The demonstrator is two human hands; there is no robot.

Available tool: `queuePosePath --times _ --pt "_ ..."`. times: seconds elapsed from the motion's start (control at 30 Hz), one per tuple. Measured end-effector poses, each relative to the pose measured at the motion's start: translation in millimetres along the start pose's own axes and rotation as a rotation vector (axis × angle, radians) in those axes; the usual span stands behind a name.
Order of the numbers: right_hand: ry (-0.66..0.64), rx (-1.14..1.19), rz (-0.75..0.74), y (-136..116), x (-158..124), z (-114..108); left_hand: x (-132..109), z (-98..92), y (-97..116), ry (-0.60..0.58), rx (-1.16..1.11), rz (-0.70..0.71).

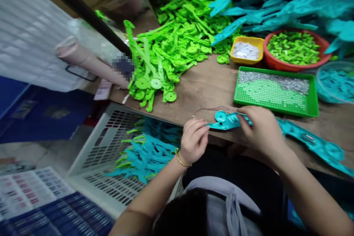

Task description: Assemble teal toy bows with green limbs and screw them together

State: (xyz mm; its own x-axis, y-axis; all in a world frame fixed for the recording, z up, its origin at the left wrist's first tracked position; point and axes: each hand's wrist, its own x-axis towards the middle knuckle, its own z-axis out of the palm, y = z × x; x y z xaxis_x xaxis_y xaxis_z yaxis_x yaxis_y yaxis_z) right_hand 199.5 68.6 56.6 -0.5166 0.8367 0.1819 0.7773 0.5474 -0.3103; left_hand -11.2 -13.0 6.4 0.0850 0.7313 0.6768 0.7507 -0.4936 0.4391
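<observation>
At the table's front edge, my left hand [193, 140] pinches the narrow left end of a turquoise plastic part [227, 121]. This part has a round disc near that end. My right hand [260, 127] grips it farther right, with thumb and fingers closed around it. A thin dark wire [211, 108] runs along the part's far side towards the right fingers. Right of my right hand lies another turquoise length [312, 141]; the hand hides whether the two are joined.
Bright green plastic parts [177, 44] heap at the back, beside piled turquoise parts [290, 3]. A yellow dish [233, 57], a red bowl [298, 67], a green tray of tiny metal pieces [313, 99] and a clear tub [322, 96] stand right. A white crate [91, 151] holds parts below.
</observation>
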Motion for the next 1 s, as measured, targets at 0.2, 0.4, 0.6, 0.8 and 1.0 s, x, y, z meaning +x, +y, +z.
queuePosePath --times 0.2,0.4,0.6,0.8,1.0 --pt "-0.435 -0.05 -0.217 -55.7 89.6 58.2 -13.2 -53.2 -78.4 0.11 0.328 -0.294" --pt "-0.465 -0.065 -0.242 -56.4 97.7 75.0 20.1 -59.5 -128.2 -0.293 0.557 -0.361" --pt "-0.01 0.758 0.198 -35.8 55.5 19.2 52.0 -58.9 -145.7 -0.551 0.495 -0.223" --pt "0.328 0.583 0.638 22.2 -13.0 -9.7 62.8 -63.2 -165.4 -0.619 0.452 -0.1" --pt "0.175 0.159 0.36 39.3 -38.3 30.2 87.0 -65.3 -123.0 -0.374 0.338 0.076"
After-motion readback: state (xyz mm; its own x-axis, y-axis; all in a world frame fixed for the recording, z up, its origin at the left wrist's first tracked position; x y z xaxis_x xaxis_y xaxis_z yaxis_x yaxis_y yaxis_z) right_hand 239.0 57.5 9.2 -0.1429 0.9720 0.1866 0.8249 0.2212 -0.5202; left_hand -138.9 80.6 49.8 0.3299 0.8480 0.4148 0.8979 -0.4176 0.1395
